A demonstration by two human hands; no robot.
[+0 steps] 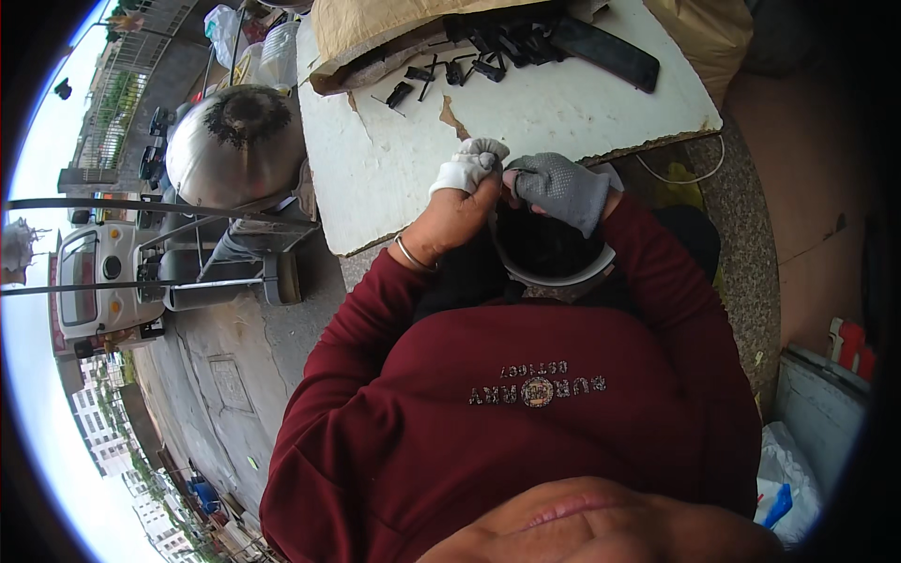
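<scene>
My left hand, with white cloth wrapped over its fingers and a bangle at the wrist, is closed in a pinch. Beside it, my right hand wears a grey dotted glove with bare fingertips and is also closed. The fingertips of both nearly meet, and what they hold, if anything, is hidden. Under them, in my lap, sits a round container with a pale rim and dark contents. Ahead, small black parts with thin prongs lie scattered and heaped on a worn white board.
A brown paper sack lies open at the board's far side, by a flat black slab. To the left stand a large dented metal bowl and a metal-framed cart. A white cable loops by the board's right edge.
</scene>
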